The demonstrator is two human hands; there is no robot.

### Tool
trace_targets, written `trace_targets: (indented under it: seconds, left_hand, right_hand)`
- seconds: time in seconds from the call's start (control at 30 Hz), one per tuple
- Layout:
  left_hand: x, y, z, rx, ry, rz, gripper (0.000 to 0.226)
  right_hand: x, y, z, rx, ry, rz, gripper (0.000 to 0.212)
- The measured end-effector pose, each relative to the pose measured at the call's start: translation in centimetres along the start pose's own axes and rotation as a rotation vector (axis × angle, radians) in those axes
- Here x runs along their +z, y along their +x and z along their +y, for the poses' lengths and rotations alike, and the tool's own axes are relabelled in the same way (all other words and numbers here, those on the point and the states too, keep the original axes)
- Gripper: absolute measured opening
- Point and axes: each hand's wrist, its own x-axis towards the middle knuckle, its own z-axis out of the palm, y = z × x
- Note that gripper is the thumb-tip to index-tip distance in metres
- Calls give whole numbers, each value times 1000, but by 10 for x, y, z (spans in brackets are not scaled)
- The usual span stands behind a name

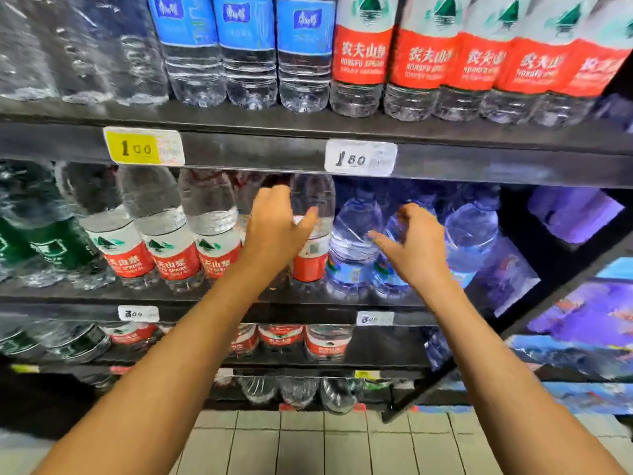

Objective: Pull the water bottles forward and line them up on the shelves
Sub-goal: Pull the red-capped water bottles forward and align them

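Red-labelled bottle (310, 234) seemingly between left fingers (274, 197)

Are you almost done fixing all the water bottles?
Partly. The top shelf's red-label bottles and blue-label bottles already stand in a row at the front. Right now the left hand reaches around a red-label bottle on the middle shelf, and the right hand hovers by the bluish bottles. The lower shelf's bottles look set back.

head view: single, worn at head height | faces forward and slightly down at shelf edge (308, 156) | close, arm's reach | edges blurred, apparently wide-angle
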Motion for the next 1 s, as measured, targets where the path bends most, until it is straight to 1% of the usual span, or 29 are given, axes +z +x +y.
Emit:
trace_targets:
  seconds: [0.03, 0.1, 0.13, 0.3, 0.37, 0.5, 0.57, 0.63, 0.73, 0.83, 0.93, 0.97, 1.0]
  left_hand:
    - [0, 6, 4, -42, 32, -6, 35]
    - [-1, 17, 7, -147, 107, -84, 39]
    - [0, 22, 8, -165, 144, -125, 43]
    - [-2, 40, 14, -194, 160, -352, 43]
    - [-3, 42, 15, -204, 170, -407, 40]
    - [-4, 46, 15, -236, 176, -472, 36]
    - [-2, 48, 13, -238, 199, -479, 35]
    - [0, 49, 11, -238, 212, -461, 37]
    - [5, 48, 8, -218, 254, -417, 40]
    - [9, 49, 10, -188, 315, -333, 37]
    - [12, 51, 16, -158, 385, -337, 45]
    - [14, 52, 17, -154, 392, -335, 45]
    - [15, 52, 17, -156, 387, -334, 43]
  right_hand:
    - [1, 3, -1, -24, -16, -4, 47]
    - [4, 9, -7, -61, -22, -6, 49]
    - [5, 13, -11, -67, -28, -9, 51]
    - [17, 26, -30, -45, -159, -36, 68]
    - [21, 27, -36, -49, -174, -31, 72]
    - [27, 29, -37, -27, -226, -59, 73]
    - [29, 30, -34, -10, -226, -75, 70]
    - [29, 31, -33, 8, -179, -83, 61]
    - [25, 35, -31, -32, -150, -114, 48]
    - [14, 43, -27, -68, -75, -241, 42]
    - [5, 50, -23, -45, -61, -426, 34]
    - [4, 51, -21, -38, -69, -459, 31]
    - [3, 51, -20, -48, -64, -455, 29]
